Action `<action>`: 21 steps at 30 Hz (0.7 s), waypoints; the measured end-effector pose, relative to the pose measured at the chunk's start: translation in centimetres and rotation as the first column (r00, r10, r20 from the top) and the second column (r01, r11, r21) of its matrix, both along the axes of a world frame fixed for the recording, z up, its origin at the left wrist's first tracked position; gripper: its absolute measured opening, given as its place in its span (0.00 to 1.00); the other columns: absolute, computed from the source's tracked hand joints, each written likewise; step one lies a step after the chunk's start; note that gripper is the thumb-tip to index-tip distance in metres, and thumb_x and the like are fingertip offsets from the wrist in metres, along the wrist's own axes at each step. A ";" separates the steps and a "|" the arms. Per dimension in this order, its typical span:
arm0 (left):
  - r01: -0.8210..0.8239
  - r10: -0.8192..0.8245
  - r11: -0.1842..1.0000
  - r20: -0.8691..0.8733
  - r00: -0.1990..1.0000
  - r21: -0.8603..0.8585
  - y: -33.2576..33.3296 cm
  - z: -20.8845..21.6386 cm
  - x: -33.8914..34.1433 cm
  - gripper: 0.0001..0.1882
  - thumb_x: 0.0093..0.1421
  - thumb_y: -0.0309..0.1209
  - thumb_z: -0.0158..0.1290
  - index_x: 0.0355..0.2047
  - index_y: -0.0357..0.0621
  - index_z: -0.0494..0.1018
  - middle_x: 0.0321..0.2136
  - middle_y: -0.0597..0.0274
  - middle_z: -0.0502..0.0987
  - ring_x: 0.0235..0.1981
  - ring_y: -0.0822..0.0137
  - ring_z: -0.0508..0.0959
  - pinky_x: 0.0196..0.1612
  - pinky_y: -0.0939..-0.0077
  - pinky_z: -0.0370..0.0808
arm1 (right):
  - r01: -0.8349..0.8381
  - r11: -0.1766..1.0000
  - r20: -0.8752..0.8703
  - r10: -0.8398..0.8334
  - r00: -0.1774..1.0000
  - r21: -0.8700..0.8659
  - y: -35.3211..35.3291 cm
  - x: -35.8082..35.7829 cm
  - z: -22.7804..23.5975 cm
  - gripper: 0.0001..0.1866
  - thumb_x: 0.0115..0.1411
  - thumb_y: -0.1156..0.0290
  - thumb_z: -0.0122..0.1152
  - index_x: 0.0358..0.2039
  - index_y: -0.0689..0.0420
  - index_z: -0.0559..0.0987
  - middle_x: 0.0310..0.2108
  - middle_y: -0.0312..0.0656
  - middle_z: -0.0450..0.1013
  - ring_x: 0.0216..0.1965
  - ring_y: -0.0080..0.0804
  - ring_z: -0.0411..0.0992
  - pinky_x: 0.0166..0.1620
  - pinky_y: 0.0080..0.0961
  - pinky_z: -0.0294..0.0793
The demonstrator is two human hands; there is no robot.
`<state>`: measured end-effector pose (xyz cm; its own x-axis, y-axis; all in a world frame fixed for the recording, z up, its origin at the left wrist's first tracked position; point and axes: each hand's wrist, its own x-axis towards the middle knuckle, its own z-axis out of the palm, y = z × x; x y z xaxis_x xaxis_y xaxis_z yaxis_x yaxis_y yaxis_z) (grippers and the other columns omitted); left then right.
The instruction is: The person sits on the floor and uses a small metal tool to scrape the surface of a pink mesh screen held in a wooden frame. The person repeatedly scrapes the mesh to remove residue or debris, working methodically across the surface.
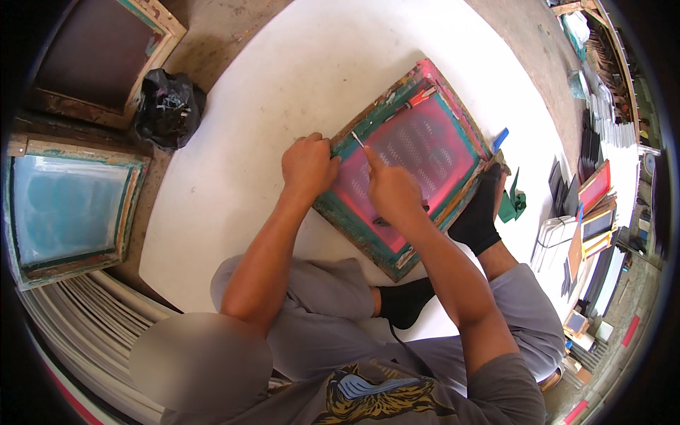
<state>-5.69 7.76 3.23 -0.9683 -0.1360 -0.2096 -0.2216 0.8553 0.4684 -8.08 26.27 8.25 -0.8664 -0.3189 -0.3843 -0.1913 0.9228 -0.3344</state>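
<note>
A wooden screen-printing frame [397, 265] with pink mesh and teal borders lies slanted across the white board, close to my crossed legs. My left hand [309, 167] is closed on the frame's left edge, its fingers curled at the wood. Over the mesh, my right hand [394, 193] is closed round a slim metal-shafted tool [358, 139]; the shaft points toward the left border, and the handle is mostly hidden in my palm. Near the top left border lies a red-handled tool [423, 97]. A small dark object [382, 222] shows beneath my right hand, too covered to name.
My black-socked foot [476, 212] is against the frame's right side, with a green cloth [511, 205] and a blue piece [501, 138] nearby. A black plastic bag [168, 110] and two more frames [67, 209] stand at left. Stacked panels [556, 244] lie at right.
</note>
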 end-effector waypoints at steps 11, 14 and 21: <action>-0.002 0.002 1.000 0.007 1.000 0.027 0.4 0.3 -0.4 0.13 0.58 0.40 0.67 0.37 0.43 0.86 0.39 0.57 0.83 0.44 0.51 0.84 0.45 0.56 0.83 | 0.211 0.819 0.165 -0.144 0.976 -0.534 4.3 -1.2 -6.1 0.22 0.73 0.65 0.59 0.66 0.43 0.80 0.40 0.54 0.84 0.39 0.56 0.84 0.44 0.43 0.81; -0.013 0.012 1.000 0.030 0.999 0.021 -0.2 0.3 0.0 0.13 0.58 0.39 0.67 0.37 0.43 0.86 0.39 0.57 0.83 0.43 0.51 0.84 0.45 0.55 0.83 | 0.337 0.867 0.366 -0.198 0.909 -0.367 3.1 -1.2 -3.3 0.21 0.74 0.64 0.58 0.66 0.42 0.79 0.44 0.52 0.84 0.42 0.56 0.84 0.46 0.43 0.81; -0.008 0.007 0.999 0.005 1.000 0.036 0.1 0.4 -0.4 0.13 0.58 0.39 0.67 0.36 0.43 0.86 0.38 0.57 0.83 0.42 0.51 0.84 0.44 0.55 0.83 | 0.020 0.815 -0.078 -0.081 0.994 -0.579 4.2 -0.6 -8.0 0.21 0.73 0.64 0.59 0.66 0.39 0.79 0.45 0.54 0.83 0.44 0.57 0.82 0.49 0.45 0.81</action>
<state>-6.04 7.90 3.59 -0.9662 -0.1355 -0.2192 -0.2302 0.8361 0.4979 -8.64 30.49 0.23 -0.9099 -0.4105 -0.0592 -0.2082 0.5755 -0.7909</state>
